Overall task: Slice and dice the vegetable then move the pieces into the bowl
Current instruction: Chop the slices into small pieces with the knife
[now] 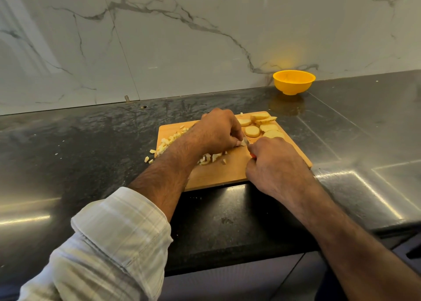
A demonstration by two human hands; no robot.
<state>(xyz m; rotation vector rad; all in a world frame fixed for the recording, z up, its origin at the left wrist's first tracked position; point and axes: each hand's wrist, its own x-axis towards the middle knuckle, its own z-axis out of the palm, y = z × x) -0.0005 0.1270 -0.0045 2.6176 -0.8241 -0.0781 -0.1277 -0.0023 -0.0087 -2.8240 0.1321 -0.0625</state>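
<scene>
Most of the knife (245, 141) is hiding under your hands: only a sliver of blade is showing between them, plus a speck of red-orange handle under your right hand (273, 164), which is curling around it. Your left hand (218, 130) is bending its fingers down onto a small pale piece (239, 143) right at the blade (too covered to make out its shape). Your hands are sitting close together mid-board. Your left forearm is covering part of the diced pieces (169, 140), so they're not countable; one heap is lying at the left edge of the cutting board (216, 175), a smaller scatter just beside your left wrist, three or so bits off on the counter (91, 141). Round slices (252, 131) are sitting at the far right corner: about six, overlapping. One yellow bowl (293, 82) is standing well apart, against the marble wall.
</scene>
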